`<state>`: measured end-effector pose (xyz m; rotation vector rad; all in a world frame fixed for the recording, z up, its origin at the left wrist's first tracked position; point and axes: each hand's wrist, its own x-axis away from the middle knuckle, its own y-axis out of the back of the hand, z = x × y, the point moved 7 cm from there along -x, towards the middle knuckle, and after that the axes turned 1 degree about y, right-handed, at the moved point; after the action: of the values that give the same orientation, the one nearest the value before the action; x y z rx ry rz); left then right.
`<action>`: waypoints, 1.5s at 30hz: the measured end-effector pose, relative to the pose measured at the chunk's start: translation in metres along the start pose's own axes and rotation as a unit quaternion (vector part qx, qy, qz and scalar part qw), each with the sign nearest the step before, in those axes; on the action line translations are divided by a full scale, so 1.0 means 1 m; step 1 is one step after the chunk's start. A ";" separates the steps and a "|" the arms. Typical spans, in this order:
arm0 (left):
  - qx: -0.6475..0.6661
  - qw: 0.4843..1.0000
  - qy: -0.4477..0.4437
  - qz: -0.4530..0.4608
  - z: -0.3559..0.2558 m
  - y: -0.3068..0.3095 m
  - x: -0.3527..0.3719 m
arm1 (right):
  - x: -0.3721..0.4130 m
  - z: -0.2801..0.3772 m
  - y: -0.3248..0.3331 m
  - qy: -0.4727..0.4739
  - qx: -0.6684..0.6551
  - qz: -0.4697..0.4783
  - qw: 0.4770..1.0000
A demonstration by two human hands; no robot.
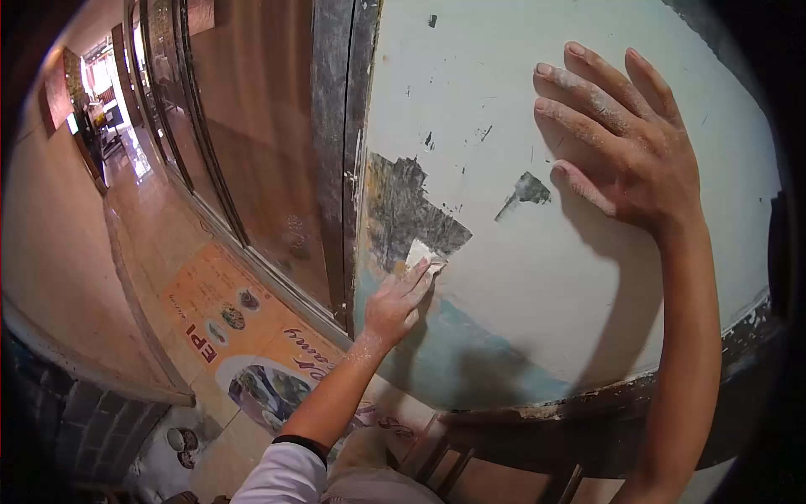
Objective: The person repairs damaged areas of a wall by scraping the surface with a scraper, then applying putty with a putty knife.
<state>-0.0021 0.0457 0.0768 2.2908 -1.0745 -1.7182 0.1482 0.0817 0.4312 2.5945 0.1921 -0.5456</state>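
Observation:
My left hand (395, 304) is closed on a small flat scraper (422, 254) smeared with white. Its edge lies against the wall panel at the lower side of a dark bare patch (407, 202), where the pale paint is gone. Part of the scraper is hidden by my fingers. Higher up on the right, my right hand (634, 139) lies flat on the pale wall panel (495, 290) with its fingers spread, and white dust coats them. A smaller dark patch (527, 191) shows just left of its thumb.
A dark wooden frame (336, 160) borders the panel on the left, beside glass sliding doors (252, 126). Below, an orange printed banner (231, 302) covers part of the tiled floor. A white-smeared bag or sheet (172, 449) lies at lower left, near a grey block wall (92, 420).

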 end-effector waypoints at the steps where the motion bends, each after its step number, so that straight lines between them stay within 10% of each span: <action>1: -0.008 1.000 -0.009 -0.020 0.001 -0.001 0.002 | 0.000 0.000 0.001 0.007 -0.008 -0.008 1.000; 33: 0.011 1.000 -0.024 -0.009 -0.040 0.014 -0.054 | -0.004 0.002 0.008 0.019 -0.012 -0.009 1.000; 45: -0.031 0.998 0.021 0.049 0.016 -0.012 0.032 | -0.002 0.001 0.005 0.008 -0.010 -0.011 1.000</action>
<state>-0.0059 0.0419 0.0397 2.1886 -1.0917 -1.6372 0.1469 0.0770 0.4334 2.5804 0.2302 -0.5286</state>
